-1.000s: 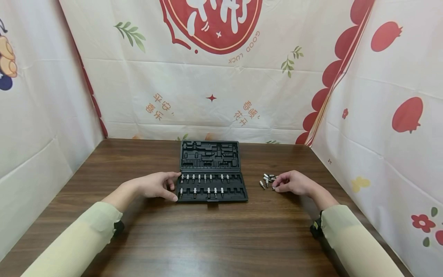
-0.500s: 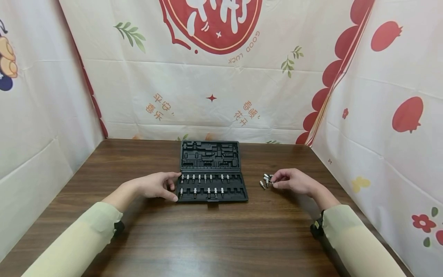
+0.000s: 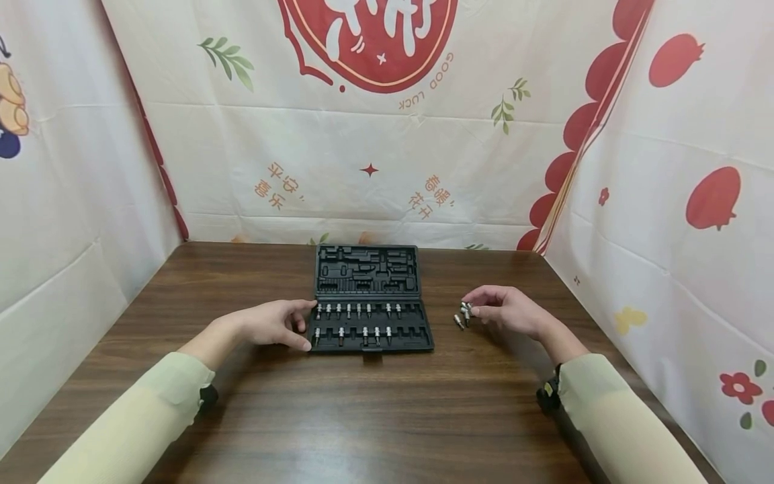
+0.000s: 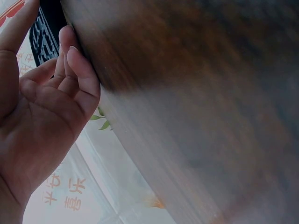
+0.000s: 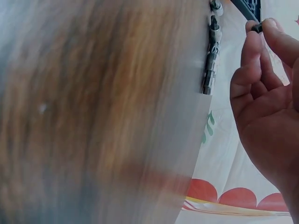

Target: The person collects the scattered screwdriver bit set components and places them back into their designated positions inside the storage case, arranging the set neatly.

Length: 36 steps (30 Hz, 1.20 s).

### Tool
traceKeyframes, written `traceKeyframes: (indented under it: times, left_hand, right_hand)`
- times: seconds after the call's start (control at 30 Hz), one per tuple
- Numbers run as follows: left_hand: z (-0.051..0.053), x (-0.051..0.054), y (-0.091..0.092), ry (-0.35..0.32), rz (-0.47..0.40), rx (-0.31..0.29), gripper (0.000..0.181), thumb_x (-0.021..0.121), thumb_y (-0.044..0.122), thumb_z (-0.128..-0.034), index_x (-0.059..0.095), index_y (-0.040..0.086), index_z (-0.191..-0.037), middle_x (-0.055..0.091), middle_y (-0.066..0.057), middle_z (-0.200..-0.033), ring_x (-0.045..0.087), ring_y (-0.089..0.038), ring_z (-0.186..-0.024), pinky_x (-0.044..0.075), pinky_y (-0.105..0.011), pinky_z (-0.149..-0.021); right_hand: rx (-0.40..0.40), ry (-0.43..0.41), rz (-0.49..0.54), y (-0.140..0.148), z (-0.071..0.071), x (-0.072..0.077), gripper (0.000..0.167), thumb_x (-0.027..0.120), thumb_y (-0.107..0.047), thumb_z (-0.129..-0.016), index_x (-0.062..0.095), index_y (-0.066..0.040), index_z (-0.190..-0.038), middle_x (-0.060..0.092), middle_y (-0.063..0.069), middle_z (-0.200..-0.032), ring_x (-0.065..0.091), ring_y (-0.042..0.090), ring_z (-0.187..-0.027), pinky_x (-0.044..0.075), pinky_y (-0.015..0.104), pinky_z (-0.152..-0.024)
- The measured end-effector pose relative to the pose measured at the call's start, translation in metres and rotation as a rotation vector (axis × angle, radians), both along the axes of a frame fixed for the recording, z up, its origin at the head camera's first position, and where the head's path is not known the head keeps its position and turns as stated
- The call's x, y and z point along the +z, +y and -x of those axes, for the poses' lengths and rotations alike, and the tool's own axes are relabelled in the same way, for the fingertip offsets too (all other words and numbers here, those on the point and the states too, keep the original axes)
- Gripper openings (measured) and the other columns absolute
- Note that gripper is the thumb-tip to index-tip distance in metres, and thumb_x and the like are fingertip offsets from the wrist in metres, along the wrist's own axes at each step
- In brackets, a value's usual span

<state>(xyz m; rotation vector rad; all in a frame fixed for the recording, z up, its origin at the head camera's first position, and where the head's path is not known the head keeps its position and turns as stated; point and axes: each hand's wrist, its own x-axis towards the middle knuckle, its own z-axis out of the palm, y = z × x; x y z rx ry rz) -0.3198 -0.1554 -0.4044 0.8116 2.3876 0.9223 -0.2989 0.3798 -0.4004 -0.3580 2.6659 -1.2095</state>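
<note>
The black case (image 3: 371, 343) lies open on the table, with metal bits standing in two rows of its near half. Along its left edge rests my left hand (image 3: 272, 324), thumb at the near corner and index finger near the hinge, fingers relaxed. My right hand (image 3: 510, 311) is right of the case and pinches a small bit between thumb and fingertips; its dark end (image 5: 257, 28) shows in the right wrist view. Loose bits lie close by, one of them (image 3: 459, 322) just left of the fingertips; the right wrist view shows several bits (image 5: 211, 60) on the table.
The case's lid (image 3: 367, 270), with moulded hollows, leans back behind the near half. Printed cloth (image 3: 363, 134) hangs behind the brown wooden table (image 3: 338, 417) and along both sides.
My right hand has moved away from me and slightly left, rising a little from the tabletop with the pinched bit. The left hand and the case have not moved.
</note>
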Motion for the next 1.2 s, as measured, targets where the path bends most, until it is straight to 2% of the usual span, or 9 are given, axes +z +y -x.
traceKeyframes:
  times: [0.17, 0.3, 0.43, 0.57, 0.67, 0.9, 1.0, 1.1, 1.2]
  left_hand:
    - [0.001, 0.0, 0.0, -0.002, 0.006, 0.0, 0.098, 0.088, 0.028, -0.0957, 0.032, -0.003, -0.17, 0.063, -0.009, -0.11, 0.054, -0.018, -0.087, 0.045, -0.031, -0.075]
    - [0.001, 0.0, -0.001, -0.014, 0.013, 0.006, 0.099, 0.089, 0.029, -0.0955, 0.032, -0.001, -0.171, 0.063, -0.008, -0.11, 0.055, -0.017, -0.086, 0.045, -0.03, -0.076]
    - [0.0, 0.0, -0.001, -0.022, 0.006, 0.0, 0.1, 0.088, 0.029, -0.0957, 0.031, -0.002, -0.171, 0.062, -0.009, -0.111, 0.055, -0.016, -0.085, 0.046, -0.03, -0.076]
    - [0.0, 0.001, -0.001, -0.025, 0.002, -0.002, 0.1, 0.088, 0.029, -0.0956, 0.031, -0.002, -0.171, 0.062, -0.009, -0.11, 0.054, -0.016, -0.084, 0.045, -0.03, -0.074]
    - [0.0, 0.001, 0.0, -0.022, 0.003, 0.001, 0.099, 0.089, 0.029, -0.0952, 0.031, -0.002, -0.171, 0.062, -0.009, -0.11, 0.054, -0.016, -0.085, 0.045, -0.03, -0.074]
    - [0.002, 0.0, 0.0, -0.012, 0.011, 0.01, 0.099, 0.089, 0.029, -0.0949, 0.033, -0.001, -0.17, 0.062, -0.008, -0.11, 0.054, -0.017, -0.087, 0.045, -0.03, -0.075]
    - [0.001, 0.0, -0.001, -0.011, 0.008, 0.008, 0.099, 0.089, 0.029, -0.0948, 0.033, -0.002, -0.17, 0.062, -0.008, -0.109, 0.054, -0.017, -0.086, 0.045, -0.03, -0.074]
    - [0.001, 0.0, -0.001, -0.015, 0.004, 0.005, 0.099, 0.089, 0.028, -0.0948, 0.032, -0.002, -0.17, 0.062, -0.009, -0.11, 0.054, -0.017, -0.086, 0.045, -0.03, -0.075]
    - [0.001, 0.0, 0.0, -0.011, 0.006, 0.004, 0.099, 0.089, 0.029, -0.0949, 0.032, -0.003, -0.17, 0.062, -0.009, -0.11, 0.054, -0.017, -0.087, 0.045, -0.031, -0.076]
  right_hand:
    - [-0.018, 0.006, 0.056, -0.007, 0.003, 0.002, 0.04, 0.075, -0.027, -0.106, 0.07, -0.004, -0.138, 0.078, 0.017, -0.114, 0.07, 0.029, -0.097, 0.061, 0.036, -0.083]
    - [-0.018, 0.016, 0.073, -0.016, 0.005, 0.004, 0.04, 0.075, -0.025, -0.107, 0.069, -0.002, -0.138, 0.079, 0.018, -0.114, 0.07, 0.03, -0.094, 0.06, 0.033, -0.079]
    - [0.0, 0.04, 0.076, -0.026, 0.008, 0.004, 0.039, 0.074, -0.023, -0.107, 0.068, 0.0, -0.138, 0.08, 0.015, -0.113, 0.071, 0.032, -0.094, 0.061, 0.038, -0.08]
    - [-0.002, 0.039, 0.086, -0.037, 0.011, 0.006, 0.034, 0.074, -0.026, -0.108, 0.071, -0.007, -0.135, 0.081, 0.013, -0.114, 0.073, 0.031, -0.096, 0.062, 0.044, -0.083]
    - [-0.006, 0.042, 0.08, -0.046, 0.013, 0.007, 0.031, 0.074, -0.03, -0.108, 0.072, -0.012, -0.133, 0.081, 0.013, -0.115, 0.073, 0.033, -0.097, 0.061, 0.045, -0.082]
    - [0.017, 0.051, 0.069, -0.066, 0.017, 0.009, 0.036, 0.075, -0.033, -0.107, 0.072, -0.01, -0.134, 0.08, 0.011, -0.116, 0.071, 0.039, -0.102, 0.06, 0.043, -0.081]
    - [0.029, 0.038, 0.08, -0.074, 0.019, 0.009, 0.038, 0.074, -0.033, -0.107, 0.07, -0.007, -0.136, 0.079, 0.013, -0.116, 0.069, 0.034, -0.097, 0.059, 0.042, -0.08]
    - [0.034, 0.03, 0.088, -0.081, 0.021, 0.01, 0.039, 0.074, -0.032, -0.107, 0.07, -0.006, -0.137, 0.077, 0.018, -0.116, 0.063, 0.026, -0.085, 0.055, 0.038, -0.073]
    - [0.038, 0.038, 0.086, -0.088, 0.023, 0.011, 0.038, 0.075, -0.031, -0.107, 0.071, -0.007, -0.136, 0.076, 0.022, -0.118, 0.059, 0.022, -0.081, 0.051, 0.034, -0.069]
